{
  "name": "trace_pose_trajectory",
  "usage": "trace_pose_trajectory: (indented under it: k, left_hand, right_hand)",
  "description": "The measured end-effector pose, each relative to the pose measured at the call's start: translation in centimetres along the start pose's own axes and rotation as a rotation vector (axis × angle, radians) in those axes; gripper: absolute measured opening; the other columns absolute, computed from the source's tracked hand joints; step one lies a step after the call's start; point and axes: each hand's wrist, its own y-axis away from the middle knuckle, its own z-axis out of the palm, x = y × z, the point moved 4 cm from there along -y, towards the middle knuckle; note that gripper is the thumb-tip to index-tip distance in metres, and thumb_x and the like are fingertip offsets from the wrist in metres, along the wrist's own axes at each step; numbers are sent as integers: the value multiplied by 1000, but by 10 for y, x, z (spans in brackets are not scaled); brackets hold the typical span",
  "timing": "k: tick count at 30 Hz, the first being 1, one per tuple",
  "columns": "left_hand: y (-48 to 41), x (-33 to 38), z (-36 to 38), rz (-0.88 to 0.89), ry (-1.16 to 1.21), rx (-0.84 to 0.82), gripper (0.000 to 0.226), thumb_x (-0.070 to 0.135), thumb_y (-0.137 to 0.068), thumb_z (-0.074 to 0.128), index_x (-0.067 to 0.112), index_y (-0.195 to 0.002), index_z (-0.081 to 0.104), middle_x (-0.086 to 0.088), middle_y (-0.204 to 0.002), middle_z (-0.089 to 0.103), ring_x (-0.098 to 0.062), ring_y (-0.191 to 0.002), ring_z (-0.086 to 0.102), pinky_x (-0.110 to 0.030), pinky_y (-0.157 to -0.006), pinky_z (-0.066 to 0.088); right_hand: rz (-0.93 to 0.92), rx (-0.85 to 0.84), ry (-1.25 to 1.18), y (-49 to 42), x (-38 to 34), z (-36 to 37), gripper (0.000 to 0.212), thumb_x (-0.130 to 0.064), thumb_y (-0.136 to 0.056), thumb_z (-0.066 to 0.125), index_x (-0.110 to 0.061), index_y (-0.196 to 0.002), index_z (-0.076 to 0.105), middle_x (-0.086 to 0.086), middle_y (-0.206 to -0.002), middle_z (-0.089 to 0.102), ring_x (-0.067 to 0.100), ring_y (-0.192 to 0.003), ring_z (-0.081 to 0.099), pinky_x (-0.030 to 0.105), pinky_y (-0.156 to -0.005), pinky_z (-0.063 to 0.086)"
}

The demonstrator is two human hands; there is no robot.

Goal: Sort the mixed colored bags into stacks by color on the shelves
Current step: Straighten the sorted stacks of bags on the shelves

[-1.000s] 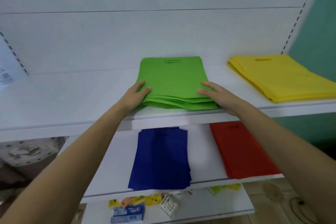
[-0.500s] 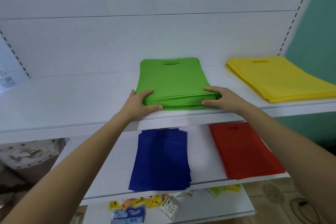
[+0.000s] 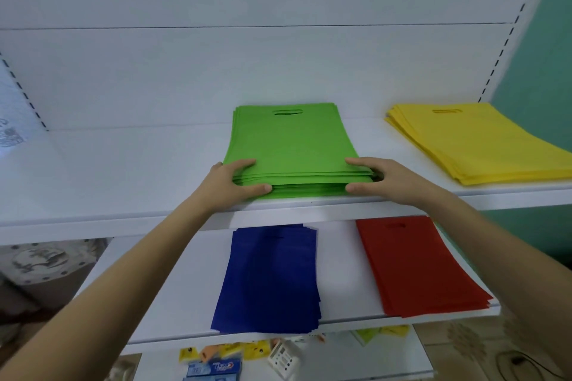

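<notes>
A stack of green bags [image 3: 291, 145] lies on the upper white shelf [image 3: 123, 170], near its front edge. My left hand [image 3: 232, 182] grips the stack's front left corner, fingers on top and thumb along the front edge. My right hand [image 3: 380, 178] grips the front right corner the same way. A stack of yellow bags [image 3: 483, 139] lies on the same shelf at the right. On the lower shelf [image 3: 337, 272] lie a stack of blue bags [image 3: 272, 278] and, to its right, a stack of red bags [image 3: 414, 263].
Below the lower shelf, a third shelf holds small packets and boxes [image 3: 235, 359]. A patterned white bundle [image 3: 40, 263] sits at the far left under the upper shelf. A green wall [image 3: 538, 49] borders the shelving on the right.
Both hands slid from the sides of the green stack to its front corners and closed on them. The stack's front edge looks more squared up than before.
</notes>
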Motion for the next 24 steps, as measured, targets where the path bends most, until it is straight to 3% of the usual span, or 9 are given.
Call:
trace_pose_trajectory:
  k: [5, 8, 12, 15, 19, 24]
  left_hand:
    - [-1, 7, 5, -43, -36, 3, 75, 47, -72, 72, 35, -138, 38, -19, -139, 31, -28, -136, 26, -33, -113, 24]
    - [3, 10, 5, -33, 2, -37, 73, 45, -73, 72, 35, -137, 39, -14, -142, 28, -21, -138, 23, -27, -112, 20]
    - [6, 11, 7, 11, -43, 32, 62, 42, -77, 69, 30, -133, 47, -16, -141, 37, -20, -139, 24, -24, -108, 23]
    - [8, 9, 5, 0, -63, 26, 65, 53, -70, 68, 30, -129, 52, -12, -135, 46, -24, -133, 37, -27, -106, 30]
    - [-10, 6, -12, -64, 43, -14, 57, 56, -76, 65, 28, -124, 56, -3, -137, 49, -20, -124, 46, -29, -104, 33]
    - [-58, 3, -14, -125, 179, -4, 51, 34, -91, 54, 18, -137, 43, -9, -145, 38, -22, -133, 36, -27, -104, 30]
  right_hand:
    - [15, 64, 36, -7, 1, -2, 47, -31, -83, 65, -21, -128, 55, -1, -133, 53, 8, -120, 46, 16, -95, 29]
    - [45, -9, -4, -4, 3, -1, 52, -34, -82, 66, -23, -130, 52, -5, -126, 51, 5, -119, 44, 11, -90, 27]
    - [13, 71, 118, -4, 5, 5, 43, -33, -87, 59, -22, -128, 55, 11, -139, 47, 16, -136, 33, 10, -84, 23]
    - [-12, 112, 102, -2, 4, 6, 41, -33, -86, 60, -21, -125, 57, 6, -134, 52, 14, -132, 38, 10, -86, 24]
    - [28, 52, -117, -10, 8, -2, 49, -35, -83, 63, -23, -129, 53, 0, -138, 48, 9, -127, 41, 21, -104, 29]
    - [128, -42, -396, -55, 16, -8, 56, -52, -80, 57, -23, -129, 52, -5, -139, 49, 13, -129, 43, 39, -114, 26]
